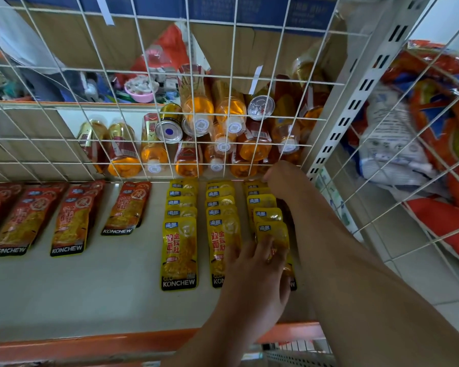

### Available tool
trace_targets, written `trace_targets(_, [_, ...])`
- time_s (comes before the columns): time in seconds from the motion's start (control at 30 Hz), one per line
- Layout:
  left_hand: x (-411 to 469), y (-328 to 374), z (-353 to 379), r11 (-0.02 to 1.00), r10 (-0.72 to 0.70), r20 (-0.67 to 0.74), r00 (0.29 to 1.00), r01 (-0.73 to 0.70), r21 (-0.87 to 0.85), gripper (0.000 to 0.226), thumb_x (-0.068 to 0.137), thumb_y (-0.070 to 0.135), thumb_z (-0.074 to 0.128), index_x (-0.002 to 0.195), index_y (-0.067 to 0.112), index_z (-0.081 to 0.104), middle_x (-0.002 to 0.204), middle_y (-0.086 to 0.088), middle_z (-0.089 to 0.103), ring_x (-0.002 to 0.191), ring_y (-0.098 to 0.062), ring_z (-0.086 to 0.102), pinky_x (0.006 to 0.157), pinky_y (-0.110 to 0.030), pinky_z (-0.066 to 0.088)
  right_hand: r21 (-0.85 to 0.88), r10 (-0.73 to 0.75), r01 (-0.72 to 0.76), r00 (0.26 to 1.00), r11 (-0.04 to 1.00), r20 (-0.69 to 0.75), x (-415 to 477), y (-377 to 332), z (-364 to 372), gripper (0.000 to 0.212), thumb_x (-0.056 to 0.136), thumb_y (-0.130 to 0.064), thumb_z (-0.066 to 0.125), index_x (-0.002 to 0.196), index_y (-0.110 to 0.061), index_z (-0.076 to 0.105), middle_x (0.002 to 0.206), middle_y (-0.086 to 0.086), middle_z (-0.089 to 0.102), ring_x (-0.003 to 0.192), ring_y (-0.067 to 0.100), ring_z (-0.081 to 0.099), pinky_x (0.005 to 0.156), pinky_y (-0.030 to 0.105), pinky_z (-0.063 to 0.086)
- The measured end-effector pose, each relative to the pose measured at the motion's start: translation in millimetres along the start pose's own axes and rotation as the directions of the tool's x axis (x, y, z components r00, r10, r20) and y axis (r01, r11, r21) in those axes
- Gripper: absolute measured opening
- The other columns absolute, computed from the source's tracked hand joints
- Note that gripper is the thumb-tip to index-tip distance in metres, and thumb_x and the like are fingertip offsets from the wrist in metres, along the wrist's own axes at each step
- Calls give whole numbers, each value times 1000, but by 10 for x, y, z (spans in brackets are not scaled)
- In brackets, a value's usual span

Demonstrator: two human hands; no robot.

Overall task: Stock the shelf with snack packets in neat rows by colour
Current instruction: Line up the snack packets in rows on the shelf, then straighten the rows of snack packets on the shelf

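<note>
Shelf (90, 287) carries flat, overlapping rows: glossy yellow packets (179, 250) marked KONCHEW in three rows of five, red packets (69, 226) in four rows leftward. Left grip (252, 268) rests released, fingers spread on the rightmost yellow row's front; right grip (278, 178) touches its back end, clenched or not I cannot tell

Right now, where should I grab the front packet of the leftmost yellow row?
Pinch the front yellow packet by its black bottom edge, coming from the front of the shelf. It lies flat, topmost in its row, and that edge is free.
</note>
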State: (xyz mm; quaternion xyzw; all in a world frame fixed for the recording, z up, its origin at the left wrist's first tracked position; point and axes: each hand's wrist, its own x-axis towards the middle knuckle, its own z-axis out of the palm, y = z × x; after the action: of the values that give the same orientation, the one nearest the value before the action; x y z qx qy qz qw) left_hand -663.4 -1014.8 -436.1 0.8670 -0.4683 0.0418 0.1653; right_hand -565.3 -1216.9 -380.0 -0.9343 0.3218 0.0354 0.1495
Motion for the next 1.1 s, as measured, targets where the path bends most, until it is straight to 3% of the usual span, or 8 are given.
trace_targets(0.3, [-11, 0, 2, 1000, -7, 14, 1000, 7, -7, 50, 87, 50, 54, 133, 30, 59, 138, 2, 52, 114, -26, 56, 99, -59, 45, 71, 43, -39, 998, 997, -50, -151, -30, -28, 30, 94, -9, 49, 100, -19, 77, 112, 8, 70, 100, 27, 66, 90, 41, 56])
trace_targets(0.47, [-23, 7, 6, 1000, 7, -30, 1000, -7, -3, 49, 87, 49, 54, 132, 29, 61, 136, 0, 56, 113, -26, 57, 100, -59, 46, -42, 7, -7, 1000, 999, -5, -341, 29, 47, 25, 95, -14, 55, 105, -22, 77, 116, 6, 65, 102, 25, 65, 93, 43, 55])
trace_targets(0.7, [-21, 3, 7, 1000, 4, 1, 1000, -4, -1, 49, 87, 50, 50, 131, 30, 61, 138, 1, 54, 112, -27, 58, 97, -59, 46, -67, -5, 7, 1000, 998, 28, -346, -39, -15, 31, 92, -10, 57, 108, -29, 76, 124, 2, 63, 115, 27, 60, 100, 49, 51])
trace_targets(0.9, [-34, 3, -1, 1000, 5, 6, 1000, -5, 1, 49, 87, 50, 52, 131, 30, 61, 137, 1, 55, 113, -27, 58, 98, -59, 46, 52, 10, -11, 999, 999, 33, -351, -31, -67, 35, 93, -11, 61, 74, -39, 70, 122, 0, 66, 110, 24, 62, 101, 47, 51])
trace_targets(1.1, [-45, 5, -8, 1000, 13, 1, 1000, -13, 1, 48, 86, 50, 53, 128, 30, 62, 136, 1, 56, 111, -26, 59, 95, -58, 47, 79, 6, -8, 1000, 997, 16, -352, 14, -50, 43, 90, -10, 67, 57, -38, 63, 119, 5, 67, 105, 26, 65, 100, 47, 50])
